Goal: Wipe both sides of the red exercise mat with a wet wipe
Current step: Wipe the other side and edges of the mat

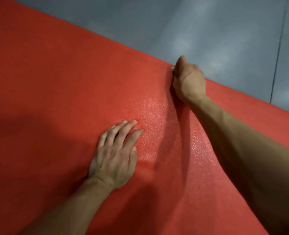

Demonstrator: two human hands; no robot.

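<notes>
The red exercise mat (pixel 58 85) lies flat and fills most of the view, its far edge running diagonally from upper left to right. My left hand (pixel 114 153) rests flat on the mat near the middle, fingers straight and spread a little. My right hand (pixel 187 80) reaches to the mat's far edge, fingers curled around a white wet wipe (pixel 173 68). Only a small corner of the wipe shows beside the thumb; the rest is hidden under the hand. The mat surface between the hands glistens.
Grey floor (pixel 208 31) lies beyond the mat's far edge, with a dark seam line (pixel 277 53) running down at the right. My forearms cast shadows across the mat.
</notes>
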